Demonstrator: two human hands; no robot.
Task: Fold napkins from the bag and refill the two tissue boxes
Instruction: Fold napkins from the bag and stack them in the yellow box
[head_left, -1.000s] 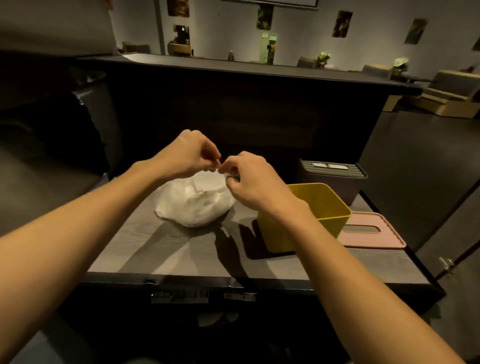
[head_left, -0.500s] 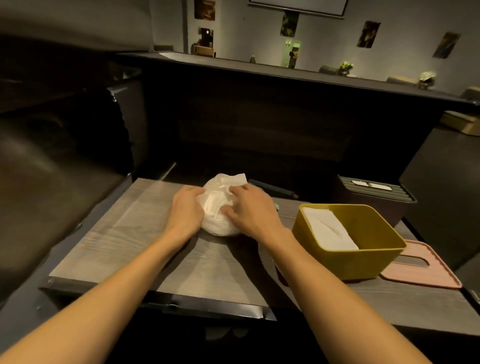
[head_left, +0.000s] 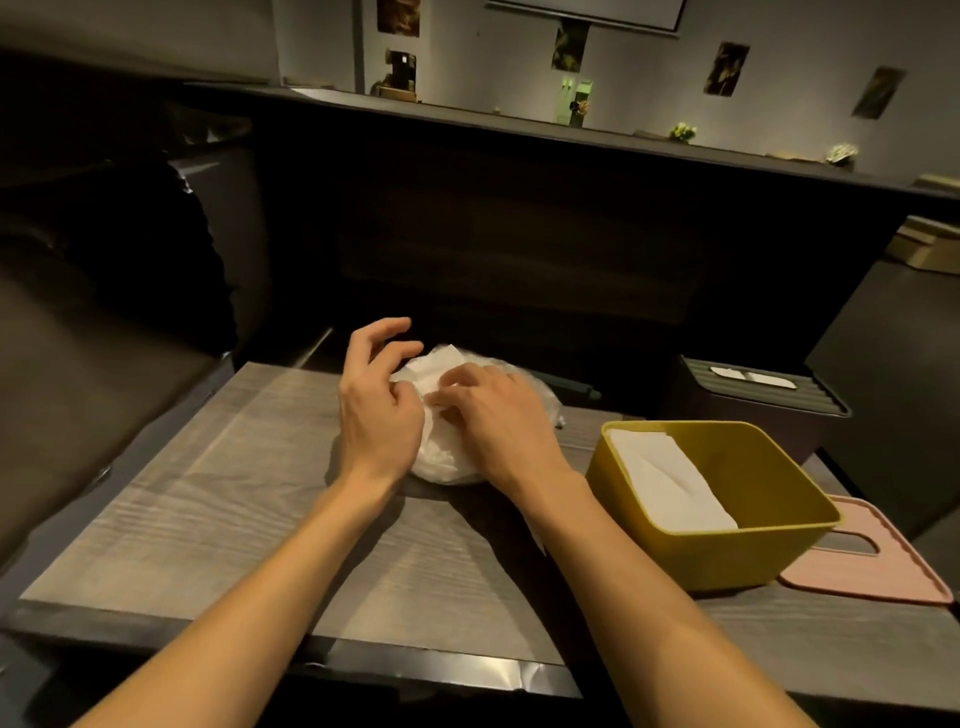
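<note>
Head view: bag (head_left: 447, 462) of napkins, mid-table (head_left: 208, 499), left of yellow tissue box (head_left: 727, 561). Right hand (head_left: 498, 415) pinches a napkin (head_left: 434, 366) at the opening; left hand (head_left: 376, 410) loose-fingered, against the bag. Likely light, soft, tearable; take by a free corner.

We see a dim room | grey wood-grain table (head_left: 218, 499) | dark partition (head_left: 519, 218) | framed pictures (head_left: 726, 68) on pale wall (head_left: 649, 67)

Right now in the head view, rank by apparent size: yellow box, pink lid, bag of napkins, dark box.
1. yellow box
2. bag of napkins, partly hidden by both hands
3 or 4, unsure: pink lid, half hidden, and dark box, farther away.
</note>
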